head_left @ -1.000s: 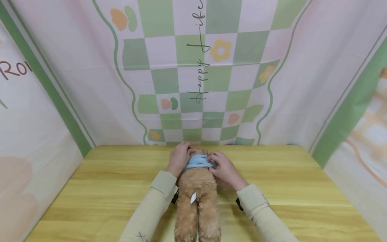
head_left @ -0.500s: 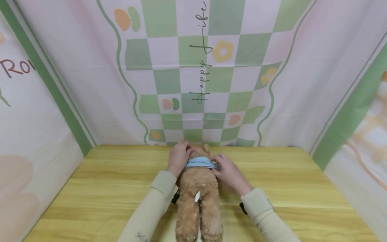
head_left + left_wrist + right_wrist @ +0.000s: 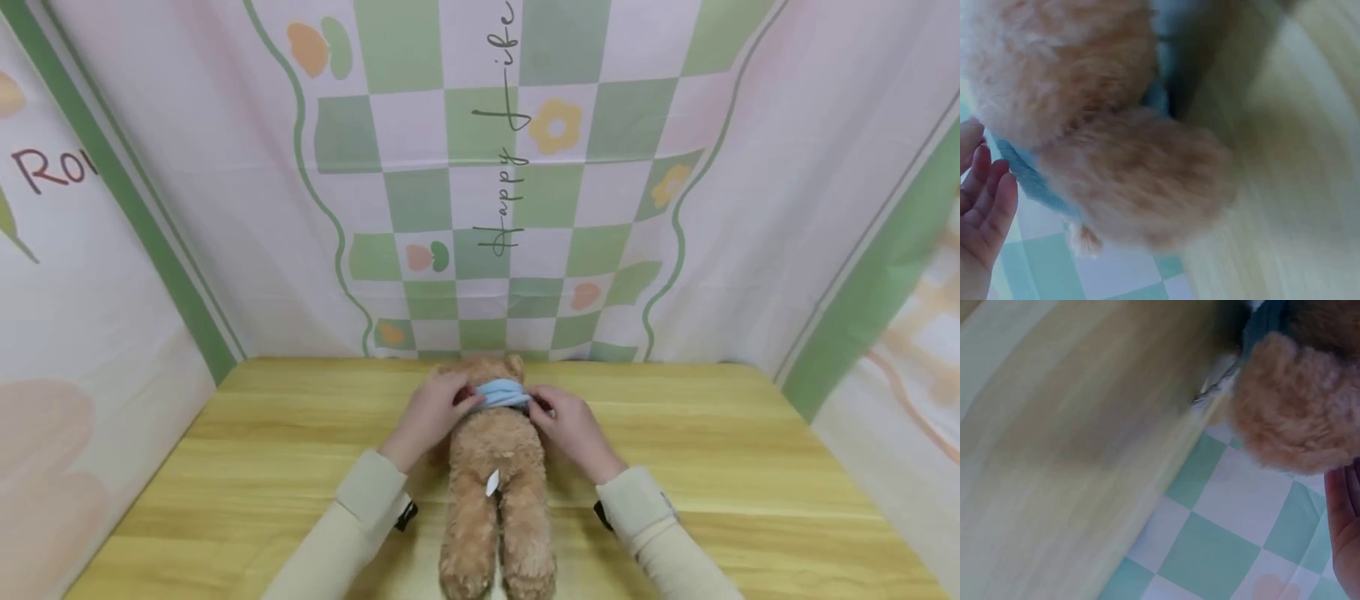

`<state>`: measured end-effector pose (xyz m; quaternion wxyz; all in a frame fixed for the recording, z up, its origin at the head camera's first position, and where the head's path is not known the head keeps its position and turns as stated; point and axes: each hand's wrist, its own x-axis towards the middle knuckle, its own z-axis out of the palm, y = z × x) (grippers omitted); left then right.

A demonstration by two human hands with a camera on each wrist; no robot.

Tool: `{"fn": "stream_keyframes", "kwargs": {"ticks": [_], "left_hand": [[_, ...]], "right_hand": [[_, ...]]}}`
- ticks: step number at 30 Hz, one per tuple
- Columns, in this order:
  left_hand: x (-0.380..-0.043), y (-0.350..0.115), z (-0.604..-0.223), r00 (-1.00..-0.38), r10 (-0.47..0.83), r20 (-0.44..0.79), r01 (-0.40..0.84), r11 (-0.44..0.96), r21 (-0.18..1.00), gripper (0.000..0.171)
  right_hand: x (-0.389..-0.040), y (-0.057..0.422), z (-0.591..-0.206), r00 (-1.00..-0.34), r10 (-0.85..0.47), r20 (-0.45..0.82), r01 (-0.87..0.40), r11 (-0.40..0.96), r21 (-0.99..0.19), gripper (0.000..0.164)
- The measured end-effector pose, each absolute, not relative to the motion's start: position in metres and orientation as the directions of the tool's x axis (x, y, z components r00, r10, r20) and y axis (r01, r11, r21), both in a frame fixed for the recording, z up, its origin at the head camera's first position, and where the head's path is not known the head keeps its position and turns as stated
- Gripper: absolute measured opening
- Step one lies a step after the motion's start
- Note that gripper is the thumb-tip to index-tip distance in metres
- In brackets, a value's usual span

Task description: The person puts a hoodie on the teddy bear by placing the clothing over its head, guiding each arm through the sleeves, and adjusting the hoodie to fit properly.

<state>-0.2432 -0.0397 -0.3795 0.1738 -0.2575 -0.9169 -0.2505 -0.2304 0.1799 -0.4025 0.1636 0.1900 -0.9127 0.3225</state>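
Bear's feet run to the head view's lower edge; both wrist views crop the hands (left one blurry too). Plush bear: fuzzy brown, white tag between legs, lying on wooden table, head toward checkered backdrop. Left hand, right hand pinch opposite sides of blue cloth across its neck.

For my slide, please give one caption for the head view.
Left hand and right hand pinch the blue cloth on a plush toy lying on a yellowish table.
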Motion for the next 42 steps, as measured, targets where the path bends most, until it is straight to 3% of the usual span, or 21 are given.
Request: {"fn": "stream_keyframes", "kwargs": {"ticks": [4,7,14,17,23,27,30,34,40,42], "left_hand": [[-0.236,-0.045,-0.386,-0.758,0.448,0.474,0.619,0.722,0.308,0.013],[-0.233,-0.047,-0.389,-0.766,0.463,0.446,0.620,0.716,0.321,0.019],[-0.225,-0.048,-0.390,-0.837,0.518,0.179,0.531,0.686,0.497,0.078],[-0.222,-0.046,-0.389,-0.832,0.541,0.121,0.511,0.665,0.545,0.091],[-0.221,-0.039,-0.393,-0.818,0.550,0.172,0.556,0.678,0.481,0.091],[-0.221,-0.035,-0.396,-0.815,0.544,0.199,0.571,0.699,0.430,0.094],[-0.222,-0.031,-0.398,-0.827,0.527,0.197,0.559,0.729,0.396,0.099],[-0.224,-0.027,-0.400,-0.841,0.504,0.198,0.540,0.759,0.363,0.100],[-0.225,-0.025,-0.405,-0.809,0.519,0.277,0.580,0.783,0.224,0.076],[-0.224,-0.026,-0.406,-0.793,0.535,0.290,0.599,0.772,0.213,0.071]], "right_hand": [[-0.233,0.182,-0.399,-0.908,-0.232,0.349,-0.408,0.678,-0.611,0.018],[-0.235,0.183,-0.399,-0.921,-0.245,0.303,-0.389,0.632,-0.671,0.018],[-0.239,0.188,-0.399,-0.939,-0.268,0.213,-0.333,0.568,-0.753,0.018],[-0.240,0.188,-0.396,-0.941,-0.274,0.197,-0.324,0.573,-0.753,0.018],[-0.241,0.182,-0.393,-0.932,-0.199,0.302,-0.353,0.688,-0.634,0.021],[-0.238,0.178,-0.397,-0.864,-0.194,0.464,-0.432,0.759,-0.487,0.012],[-0.234,0.177,-0.398,-0.818,-0.254,0.517,-0.498,0.763,-0.413,0.005],[-0.232,0.180,-0.398,-0.810,-0.341,0.477,-0.562,0.682,-0.467,0.017],[-0.236,0.200,-0.397,-0.760,-0.532,0.373,-0.637,0.498,-0.588,0.003],[-0.234,0.209,-0.396,-0.759,-0.588,0.279,-0.613,0.501,-0.611,0.022]]}}
